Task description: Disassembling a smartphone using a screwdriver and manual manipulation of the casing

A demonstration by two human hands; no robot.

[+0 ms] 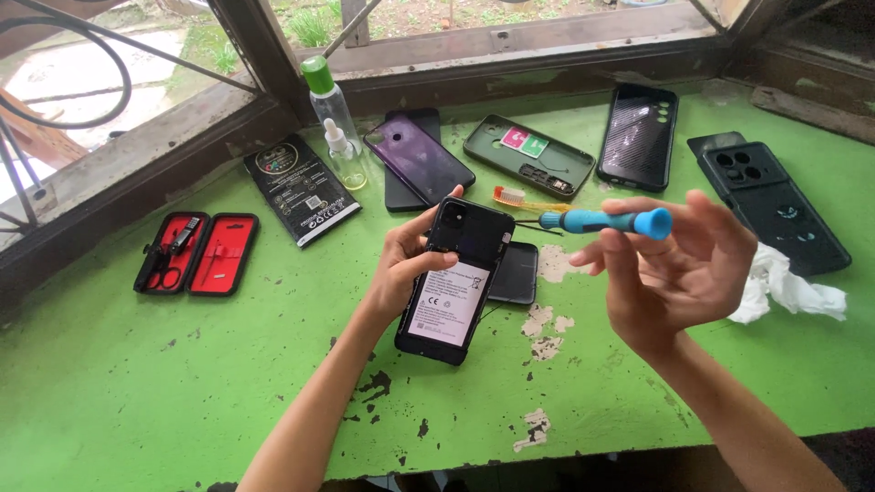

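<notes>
Black plastic and glass make up the opened smartphone (pixel 453 278), back cover off, white-labelled battery exposed, held tilted just above the green painted table (pixel 182 383). Left hand (pixel 407 264) wraps it from the left edge, thumb over the upper rim near the camera, fingers behind; grip pressed onto the phone's sides. Judgement: light, stiff, slab-like, smooth at the edges and likely slippery; exposed internals and the screen beneath look fragile, so hold belongs on the long side rails, not on the battery or the camera end. Right hand (pixel 670 269) is raised to the right, fingers pinching a slim blue-handled precision screwdriver (pixel 602 220) that lies level, tip pointing left toward the phone's top; tip itself too fine to place exactly. Judged light, rigid, easy to roll between fingertips. Under the phone lies a dark flat phone panel (pixel 517 271), and behind it an orange toothbrush (pixel 521 198). Further back: purple phone back cover (pixel 417 159), dark green phone case with coloured stickers (pixel 529 157), black ribbed phone case (pixel 638 137), black multi-lens phone case (pixel 775 205), crumpled white tissue (pixel 784 287), clear bottle with green cap (pixel 335 123), black printed packet (pixel 301 189), open red-lined tool case (pixel 196 253). Paint flaked in patches.
</notes>
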